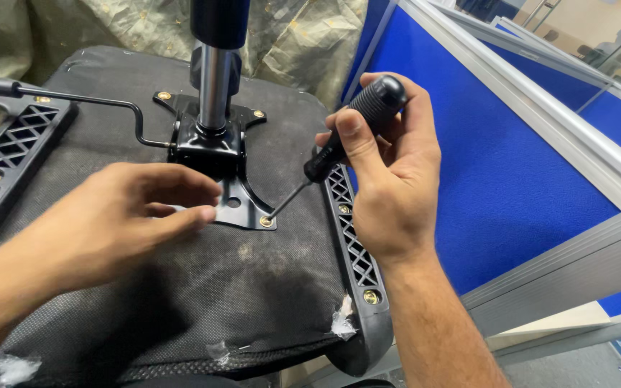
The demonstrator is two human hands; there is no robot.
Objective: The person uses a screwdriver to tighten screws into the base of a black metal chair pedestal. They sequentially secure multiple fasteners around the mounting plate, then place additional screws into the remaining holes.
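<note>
An upturned office chair seat with a black fabric underside fills the view. A black metal mounting plate with a chrome column is fixed to it. My right hand grips a black-handled screwdriver; its tip rests on a brass screw at the plate's near right corner. My left hand lies on the fabric, its fingertips touching the plate's near edge just left of that screw.
Black lattice arm brackets with brass bolts run along both seat sides. A thin lever rod juts left from the plate. A blue partition panel with grey frame stands at right. Patterned cloth hangs behind. White stuffing shows at torn fabric.
</note>
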